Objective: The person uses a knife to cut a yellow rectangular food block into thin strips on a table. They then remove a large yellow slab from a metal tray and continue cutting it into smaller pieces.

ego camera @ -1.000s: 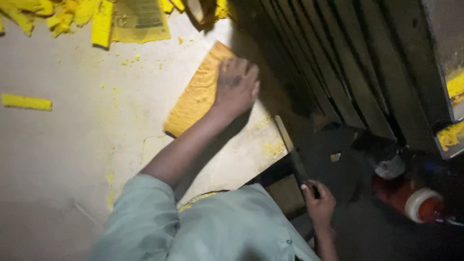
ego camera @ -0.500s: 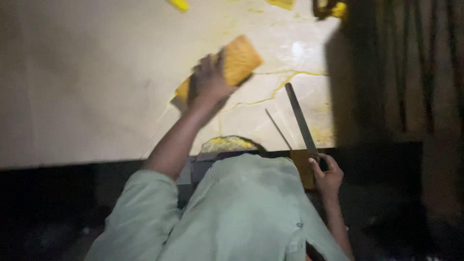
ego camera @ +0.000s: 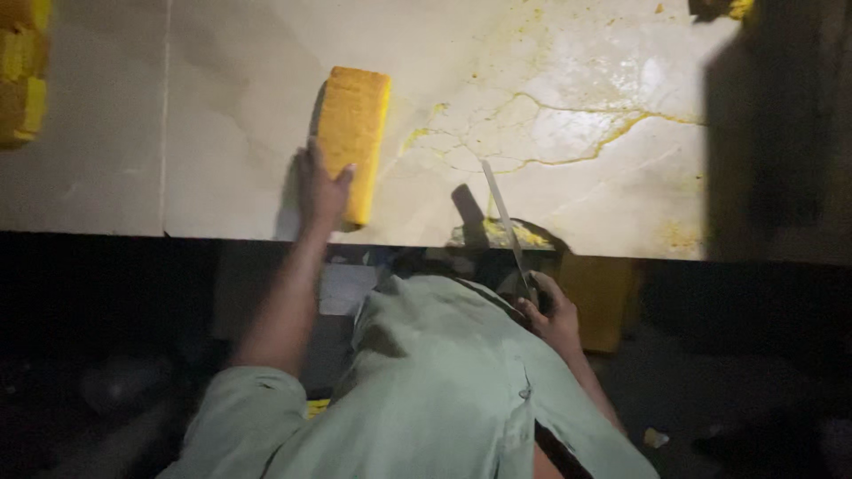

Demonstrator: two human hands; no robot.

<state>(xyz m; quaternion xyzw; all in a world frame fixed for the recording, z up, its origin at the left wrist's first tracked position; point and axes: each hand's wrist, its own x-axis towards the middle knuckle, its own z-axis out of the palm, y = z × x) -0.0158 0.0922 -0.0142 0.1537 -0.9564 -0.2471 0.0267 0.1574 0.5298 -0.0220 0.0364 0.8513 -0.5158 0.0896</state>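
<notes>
A long yellow block lies on the pale stone slab, near its front edge. My left hand grips the block's near end, thumb on top. Lower right, my right hand is closed on the handle of a long thin knife. Its blade points up and away over the slab's edge. My pale green shirt fills the bottom middle of the view.
Yellow smears and crumbs streak the slab toward the right. A stack of yellow blocks sits at the far left edge. Another yellow block stands below the slab edge by the knife hand. Dark floor surrounds the lower part.
The view has swung left. My left hand has drawn the yellow block down toward the slab's front edge and straightened it. The right hand still holds the knife.
</notes>
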